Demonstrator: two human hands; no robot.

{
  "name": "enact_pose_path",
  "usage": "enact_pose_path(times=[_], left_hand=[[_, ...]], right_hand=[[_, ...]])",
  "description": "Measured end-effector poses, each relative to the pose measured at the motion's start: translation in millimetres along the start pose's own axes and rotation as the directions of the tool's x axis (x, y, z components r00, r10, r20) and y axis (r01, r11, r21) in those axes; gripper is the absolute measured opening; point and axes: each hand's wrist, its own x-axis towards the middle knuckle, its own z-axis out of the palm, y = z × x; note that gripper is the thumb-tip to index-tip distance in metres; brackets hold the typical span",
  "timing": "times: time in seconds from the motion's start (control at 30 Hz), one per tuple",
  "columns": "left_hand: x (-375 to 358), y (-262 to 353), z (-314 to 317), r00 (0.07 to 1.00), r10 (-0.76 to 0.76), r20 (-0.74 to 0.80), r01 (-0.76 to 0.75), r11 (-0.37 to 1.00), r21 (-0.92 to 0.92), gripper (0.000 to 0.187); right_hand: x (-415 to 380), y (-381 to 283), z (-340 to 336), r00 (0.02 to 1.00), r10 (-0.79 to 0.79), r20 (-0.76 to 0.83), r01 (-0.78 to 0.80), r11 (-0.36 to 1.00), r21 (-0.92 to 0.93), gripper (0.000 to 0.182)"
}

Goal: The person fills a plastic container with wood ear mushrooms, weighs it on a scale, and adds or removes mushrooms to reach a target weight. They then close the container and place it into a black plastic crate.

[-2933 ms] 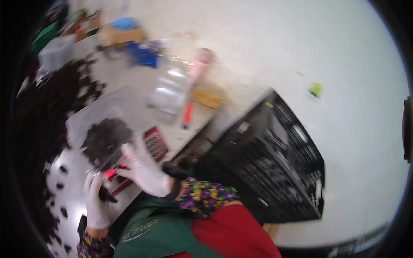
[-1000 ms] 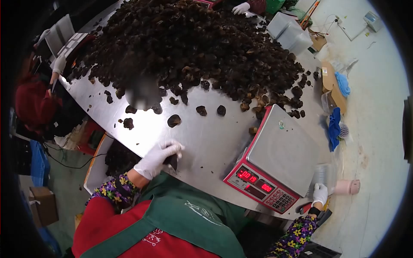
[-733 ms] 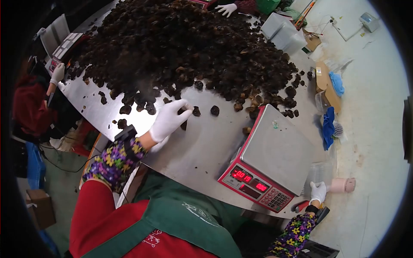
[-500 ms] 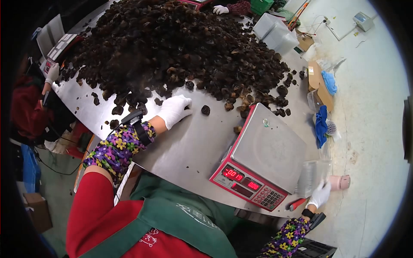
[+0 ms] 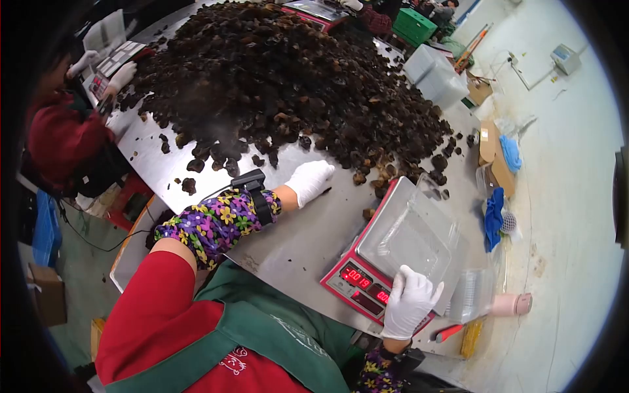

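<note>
Gloves on: right hand (image 5: 409, 302) grips the clear tray (image 5: 411, 230) at its near edge, steadying it on the scale (image 5: 357, 278); left hand (image 5: 310, 181) curls loosely beside the mushrooms (image 5: 282, 85), grip unclear.

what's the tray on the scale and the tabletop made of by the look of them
The tray looks like thin clear plastic: the scale shows through it and its edges glint. The tabletop looks like brushed stainless steel, grey with a dull sheen.
</note>
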Motion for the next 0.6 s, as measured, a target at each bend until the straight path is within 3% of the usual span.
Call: enact_pose_path(times=[0.07, 0.1, 0.13, 0.2, 0.27, 0.3, 0.37, 0.43, 0.57, 0.6], left_hand=[[-4, 22, -16, 0.989, -0.145, 0.011, 0.143, 0.953, -0.268, 0.019], [-4, 36, -21, 0.977, -0.039, -0.211, -0.026, 0.954, -0.3, 0.018], [-7, 74, -49, 0.977, -0.163, -0.141, 0.059, 0.832, -0.551, 0.015], [-11, 127, -72, 0.939, -0.03, -0.343, -0.217, 0.72, -0.659, 0.012], [-9, 162, -66, 0.853, 0.194, -0.485, -0.444, 0.759, -0.477, 0.015], [-11, 176, -60, 0.85, 0.279, -0.446, -0.461, 0.804, -0.376, 0.017], [-12, 196, -42, 0.868, 0.424, -0.258, -0.485, 0.836, -0.256, 0.015], [-10, 203, -29, 0.883, 0.467, 0.038, -0.454, 0.873, -0.177, 0.019], [-17, 197, -25, 0.843, 0.538, 0.01, -0.531, 0.835, -0.142, 0.031], [-18, 193, -32, 0.814, 0.55, -0.186, -0.58, 0.787, -0.21, 0.034]], right_hand=[[-5, -3, 1, 1.0, -0.002, -0.013, 0.002, 1.0, -0.009, 0.017], [-7, -5, 3, 1.0, 0.011, -0.023, -0.011, 1.0, -0.024, 0.019], [-9, -3, 6, 0.999, -0.001, -0.039, 0.001, 1.0, -0.008, 0.025], [-10, -5, 9, 0.999, -0.011, -0.041, 0.011, 1.0, 0.003, 0.024], [-7, -10, 8, 0.997, -0.029, -0.072, 0.029, 1.0, -0.008, 0.022], [-5, -13, 8, 0.997, -0.042, -0.071, 0.042, 0.999, -0.008, 0.022], [-5, -15, 8, 0.997, -0.064, -0.05, 0.062, 0.997, -0.043, 0.02], [-7, -12, 10, 0.996, -0.058, -0.062, 0.055, 0.997, -0.045, 0.017], [-10, -8, 4, 0.999, -0.029, 0.02, 0.03, 0.998, -0.05, 0.02], [-11, -8, 1, 0.998, -0.015, 0.067, 0.018, 0.999, -0.051, 0.024]])
